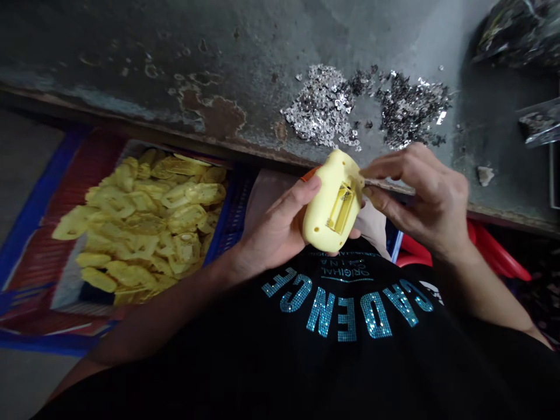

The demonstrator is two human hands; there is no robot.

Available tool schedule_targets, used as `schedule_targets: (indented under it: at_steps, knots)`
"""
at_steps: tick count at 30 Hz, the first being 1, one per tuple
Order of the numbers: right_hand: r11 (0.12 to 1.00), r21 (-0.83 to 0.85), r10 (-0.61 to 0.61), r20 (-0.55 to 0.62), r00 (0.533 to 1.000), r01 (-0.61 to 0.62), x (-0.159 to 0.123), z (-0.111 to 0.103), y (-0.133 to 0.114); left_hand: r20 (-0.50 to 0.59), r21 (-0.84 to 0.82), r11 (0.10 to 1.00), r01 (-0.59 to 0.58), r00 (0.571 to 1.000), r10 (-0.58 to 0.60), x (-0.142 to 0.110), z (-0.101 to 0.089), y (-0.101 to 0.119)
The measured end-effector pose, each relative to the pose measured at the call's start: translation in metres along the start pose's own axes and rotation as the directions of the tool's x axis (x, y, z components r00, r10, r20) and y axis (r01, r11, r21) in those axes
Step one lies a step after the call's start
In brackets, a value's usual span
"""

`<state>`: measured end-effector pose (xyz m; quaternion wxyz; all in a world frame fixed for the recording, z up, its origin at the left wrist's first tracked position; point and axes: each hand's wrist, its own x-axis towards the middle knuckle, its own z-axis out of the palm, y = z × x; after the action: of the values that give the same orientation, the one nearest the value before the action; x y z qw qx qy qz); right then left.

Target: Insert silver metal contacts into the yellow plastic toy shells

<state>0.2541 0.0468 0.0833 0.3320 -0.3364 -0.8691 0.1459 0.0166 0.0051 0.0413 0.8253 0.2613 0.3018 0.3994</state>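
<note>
My left hand (271, 230) is wrapped round a pale yellow plastic shell (333, 201), held just above my lap with its open rectangular compartment facing up. My right hand (420, 195) is pinched at the shell's upper right edge, thumb and forefinger pressed together on something too small to make out. Two heaps of small metal pieces, one silvery (321, 108) and one darker (409, 108), lie on the worn grey table (219, 52) just beyond my hands.
A blue and red crate (39, 198) at the lower left holds several more yellow shells (144, 216). Red plastic (494, 251) shows under the table edge on the right. Dark plastic bags (516, 29) sit at the table's far right.
</note>
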Motion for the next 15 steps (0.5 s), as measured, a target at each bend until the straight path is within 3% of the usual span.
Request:
schedule_targets:
  at_steps: [3, 6, 11, 15]
  knots:
    - [0.970, 0.182, 0.148, 0.081, 0.986, -0.161, 0.001, 0.007, 0.008, -0.062, 0.072, 0.993, -0.095, 0.993, 0.100, -0.002, 0.001, -0.005]
    - [0.947, 0.230, 0.191, 0.151, 0.970, -0.222, 0.002, 0.015, 0.012, -0.062, 0.163, 0.974, -0.158, 0.984, 0.170, -0.006, -0.001, -0.009]
    - [0.959, 0.219, 0.188, -0.013, 0.982, -0.181, -0.004, 0.028, 0.004, -0.023, 0.327, 0.917, -0.227, 0.969, 0.247, -0.025, -0.013, -0.011]
    - [0.975, 0.178, 0.161, -0.156, 0.974, -0.133, -0.008, 0.040, 0.001, -0.095, 0.505, 0.848, -0.161, 0.966, 0.241, -0.037, -0.027, -0.011]
